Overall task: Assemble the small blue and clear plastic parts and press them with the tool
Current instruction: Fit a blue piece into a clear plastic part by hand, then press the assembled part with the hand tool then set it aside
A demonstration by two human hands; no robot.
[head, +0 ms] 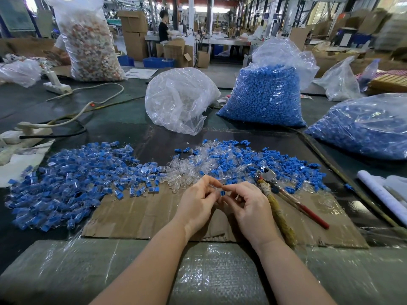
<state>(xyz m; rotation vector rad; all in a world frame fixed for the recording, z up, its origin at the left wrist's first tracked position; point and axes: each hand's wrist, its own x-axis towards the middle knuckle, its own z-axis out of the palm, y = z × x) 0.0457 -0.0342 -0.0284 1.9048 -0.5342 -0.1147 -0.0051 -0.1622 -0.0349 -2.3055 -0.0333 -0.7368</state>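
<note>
Head camera looks down at two bare hands that meet in the lower middle of the frame, over a flat brown cardboard sheet [141,214]. Left hand [196,205] has its fingers curled in and seems to pinch a small clear plastic part, but that part is too hard to see. Right hand [246,205] pinches a small blue plastic plug [222,193] between thumb and finger, right by the left fingertips. To the right of the hands, a pair of metal pliers with one red handle and one handle wrapped in yellow cloth [284,194] lies on the cardboard, not held. At middle left is a big pile of joined blue and clear pieces [66,183]. Just above the hands is a heap of loose clear shells and blue plugs [231,159]. Higher up stand a clear bag of clear shells [178,100] and a clear bag full of blue plugs [264,95].
</note>
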